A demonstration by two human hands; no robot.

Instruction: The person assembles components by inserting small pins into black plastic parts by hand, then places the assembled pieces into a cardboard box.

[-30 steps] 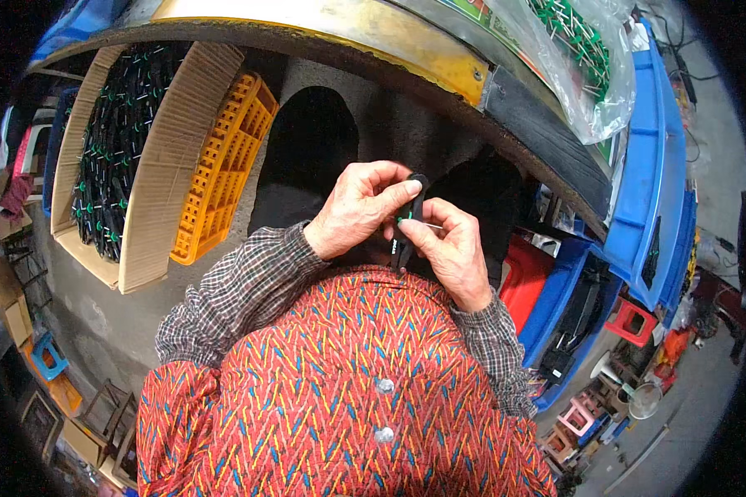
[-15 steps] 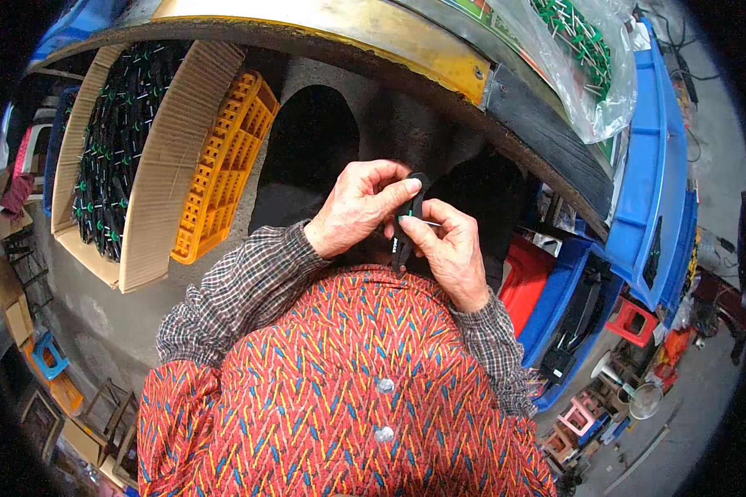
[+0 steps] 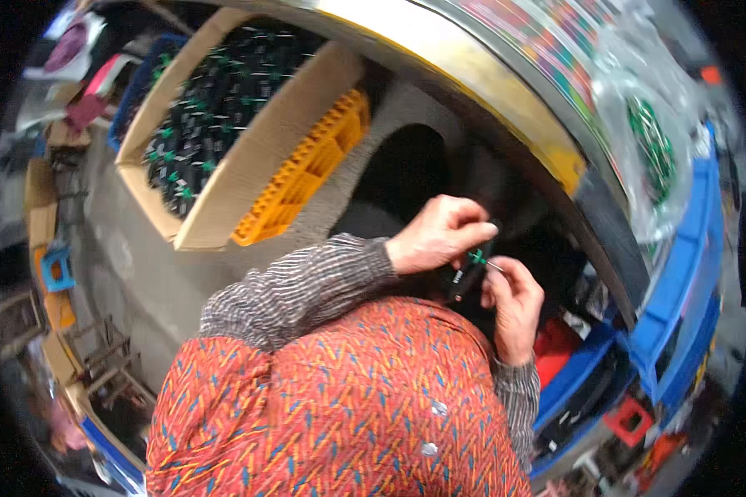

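My left hand (image 3: 443, 236) is closed in a pinch on a small black strap-like piece (image 3: 462, 282), held above my lap. A green fitting (image 3: 477, 257) sits on the black piece, with a thin pale pin (image 3: 495, 266) sticking out toward the right. My right hand (image 3: 518, 311) is beside the pin's end, its thumb and fingers bent and a little apart. Blur hides whether a fingertip touches the pin. To the left, a cardboard box (image 3: 261, 157) holds many similar black pieces (image 3: 224, 103) with green fittings and pins.
A yellow plastic crate (image 3: 307, 170) stands against the box. The worktable's edge (image 3: 547, 137) curves across the front, bearing a clear bag (image 3: 617, 103) of green parts (image 3: 653, 153). Blue bins (image 3: 680, 257) and a red stool (image 3: 628, 421) are at right.
The view has swung, so box and table sit farther right and look tilted. My right fingers have drawn off the green fitting to the pin's end; my left hand keeps the black piece.
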